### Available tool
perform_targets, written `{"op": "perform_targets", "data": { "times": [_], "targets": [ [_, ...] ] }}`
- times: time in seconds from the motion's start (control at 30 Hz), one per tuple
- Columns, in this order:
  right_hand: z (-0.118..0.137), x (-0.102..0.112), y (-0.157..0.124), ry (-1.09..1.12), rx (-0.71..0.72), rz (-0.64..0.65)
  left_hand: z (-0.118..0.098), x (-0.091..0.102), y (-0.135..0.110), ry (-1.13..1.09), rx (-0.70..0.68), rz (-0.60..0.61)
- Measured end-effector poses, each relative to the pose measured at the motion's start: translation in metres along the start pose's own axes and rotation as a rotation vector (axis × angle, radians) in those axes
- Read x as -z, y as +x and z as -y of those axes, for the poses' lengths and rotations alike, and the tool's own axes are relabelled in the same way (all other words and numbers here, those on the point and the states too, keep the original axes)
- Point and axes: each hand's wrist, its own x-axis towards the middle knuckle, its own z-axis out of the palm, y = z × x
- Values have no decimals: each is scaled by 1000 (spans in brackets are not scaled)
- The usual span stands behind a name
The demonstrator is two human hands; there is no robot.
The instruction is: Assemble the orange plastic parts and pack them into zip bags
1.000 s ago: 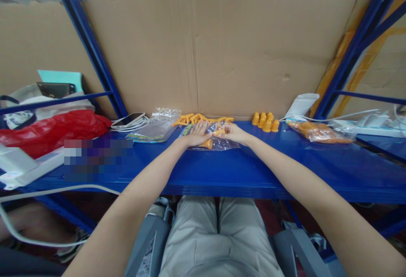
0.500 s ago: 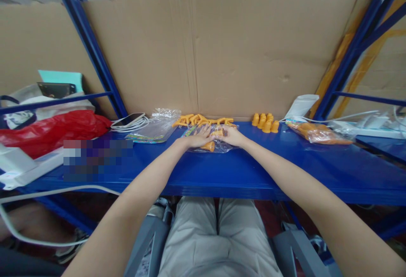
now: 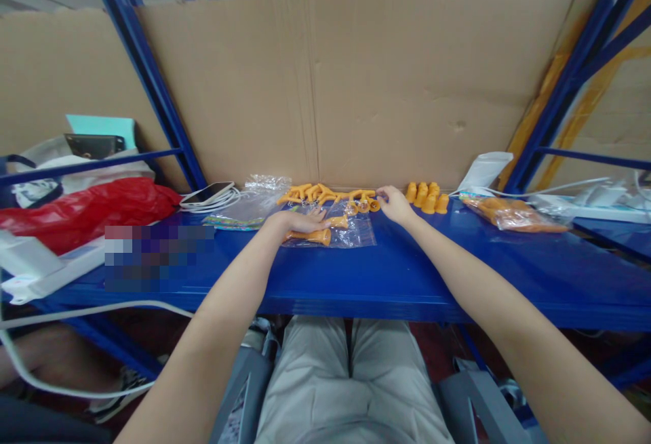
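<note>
My left hand [image 3: 304, 220] lies flat with its fingers stretched out on a clear plastic bag [image 3: 359, 235]. Inside or under that bag are orange plastic pieces: a flared, tube-like one [image 3: 320, 236] and a shorter one [image 3: 338, 222]. To the right, my right hand [image 3: 394, 204] has bent fingers, their tips beside an orange round piece [image 3: 375, 205] with an open end. Whatever the fingertips pinch, if anything, is hidden. Behind both hands runs a row of branched orange pieces [image 3: 320, 193] with small metal rings below it.
Several orange cups [image 3: 428, 200] stand right of my right hand. Farther right lies a filled bag of orange pieces [image 3: 501, 212]. Left are a flat clear bag [image 3: 239, 210], a phone with white cable [image 3: 216, 193] and a red bag [image 3: 96, 207]. Cardboard [image 3: 381, 91] walls the back.
My right hand has left the bag and moved right and slightly back to the round orange piece. My left hand has shifted a little left, the bag and its pieces with it.
</note>
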Motion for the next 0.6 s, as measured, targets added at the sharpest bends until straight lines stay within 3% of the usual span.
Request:
{"op": "perform_targets", "data": {
  "times": [0.1, 0.27, 0.4, 0.6],
  "targets": [
    [0, -9, -5, -94, 60, 162, 3, 4, 0, -38, 14, 114],
    [18, -18, -11, -137, 117, 356, 8, 9, -3, -6, 51, 146],
    [30, -17, -10, -148, 145, 388, 14, 11, -4, -12, 42, 129],
    [34, -11, -12, -196, 118, 333, 17, 9, -1, -41, 51, 119]
  ]
}}
